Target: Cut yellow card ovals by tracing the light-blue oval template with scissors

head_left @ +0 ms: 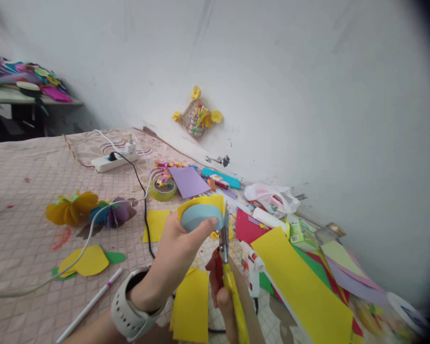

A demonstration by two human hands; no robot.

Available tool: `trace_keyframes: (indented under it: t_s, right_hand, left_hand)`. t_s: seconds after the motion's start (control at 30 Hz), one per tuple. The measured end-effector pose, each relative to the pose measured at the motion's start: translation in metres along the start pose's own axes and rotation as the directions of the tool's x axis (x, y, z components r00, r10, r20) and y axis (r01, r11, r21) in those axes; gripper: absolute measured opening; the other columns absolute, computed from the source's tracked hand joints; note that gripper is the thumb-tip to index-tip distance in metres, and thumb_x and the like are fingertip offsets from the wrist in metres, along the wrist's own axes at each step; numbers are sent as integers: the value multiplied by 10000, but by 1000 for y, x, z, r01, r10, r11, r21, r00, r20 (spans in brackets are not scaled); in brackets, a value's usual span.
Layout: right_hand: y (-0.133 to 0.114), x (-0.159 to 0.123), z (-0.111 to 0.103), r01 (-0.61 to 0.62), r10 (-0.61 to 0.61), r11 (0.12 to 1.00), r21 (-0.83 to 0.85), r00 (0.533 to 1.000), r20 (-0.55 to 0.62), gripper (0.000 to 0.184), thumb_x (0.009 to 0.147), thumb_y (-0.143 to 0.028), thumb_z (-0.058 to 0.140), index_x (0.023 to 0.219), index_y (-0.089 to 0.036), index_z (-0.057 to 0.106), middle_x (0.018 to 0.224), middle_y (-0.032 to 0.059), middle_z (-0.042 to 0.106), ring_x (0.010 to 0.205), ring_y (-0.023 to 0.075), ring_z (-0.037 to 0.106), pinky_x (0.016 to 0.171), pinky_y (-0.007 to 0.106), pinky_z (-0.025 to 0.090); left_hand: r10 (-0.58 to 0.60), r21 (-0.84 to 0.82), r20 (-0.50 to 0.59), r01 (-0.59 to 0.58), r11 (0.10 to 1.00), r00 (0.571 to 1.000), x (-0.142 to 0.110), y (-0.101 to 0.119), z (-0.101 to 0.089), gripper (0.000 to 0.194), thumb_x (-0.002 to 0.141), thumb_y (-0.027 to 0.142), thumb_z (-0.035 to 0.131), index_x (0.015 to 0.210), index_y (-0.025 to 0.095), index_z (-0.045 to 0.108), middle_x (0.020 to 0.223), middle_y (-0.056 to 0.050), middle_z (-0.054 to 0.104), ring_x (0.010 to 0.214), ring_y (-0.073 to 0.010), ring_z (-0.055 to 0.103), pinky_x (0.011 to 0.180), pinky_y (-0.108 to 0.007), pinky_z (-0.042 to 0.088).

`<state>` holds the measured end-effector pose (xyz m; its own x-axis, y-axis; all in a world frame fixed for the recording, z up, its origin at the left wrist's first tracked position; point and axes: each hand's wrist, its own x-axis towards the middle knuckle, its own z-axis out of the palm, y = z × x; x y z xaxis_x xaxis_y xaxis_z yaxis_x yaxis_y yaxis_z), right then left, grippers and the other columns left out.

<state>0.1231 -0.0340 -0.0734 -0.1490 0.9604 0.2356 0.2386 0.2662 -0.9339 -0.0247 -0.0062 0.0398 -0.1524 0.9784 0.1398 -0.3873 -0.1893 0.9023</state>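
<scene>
My left hand (188, 241) pinches a light blue paper piece with a rounded edge (199, 216) flat against a yellow paper sheet (218, 201), thumb on top. In my right hand (224, 291) are scissors (230, 282) with yellow and red handles, pointing upward. Their blades (225, 229) stand at the right edge of the held papers and look slightly apart. Below my hands lie stacked yellow paper strips (191, 308). Left of the held papers, another yellow sheet (156, 224) rests on the patterned cloth.
A white glue gun (251, 272) and a large yellow sheet (301, 282) lie to the right. Clear tape (163, 190) and a purple sheet (189, 181) sit beyond. Paper flowers (71, 209), a white cable (89, 234) and a power strip (114, 161) are at left.
</scene>
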Motion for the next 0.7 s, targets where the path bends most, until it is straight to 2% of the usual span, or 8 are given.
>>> trace_keyframes:
  t_s: [0.13,0.4,0.53,0.7]
  right_hand:
    - [-5,-1,1,3,-3,1000,-13,1000,-1,571,712,-798,558,853,-247,598,517,-28,515,376,140,445,342,253,349]
    - [17,4,4,35,-36,999,-31,999,-25,655,671,-894,443,768,-259,569,420,-53,447,306,127,374,327,257,305]
    - [12,7,4,40,-40,999,-20,999,-11,655,635,-904,475,705,-256,542,362,-72,388,302,126,356,337,256,306]
    - [6,7,2,59,-61,996,-66,998,-35,694,655,-927,386,725,-253,537,427,-56,423,321,121,377,320,244,286]
  left_hand:
    - [4,-4,0,-4,1000,1000,0,1,0,56,781,217,693,807,167,689,757,9,705,701,-129,614,693,-206,502]
    - [-15,16,-1,15,1000,1000,-1,1,-1,69,793,246,685,800,177,689,744,19,701,696,-127,608,691,-206,496]
    - [-31,25,-10,32,999,999,-1,0,-1,85,781,254,689,786,170,682,714,10,691,680,-138,598,675,-221,492]
    - [-19,22,1,19,1000,1000,0,-2,-3,77,785,249,695,767,177,675,709,23,666,681,-125,590,678,-209,483]
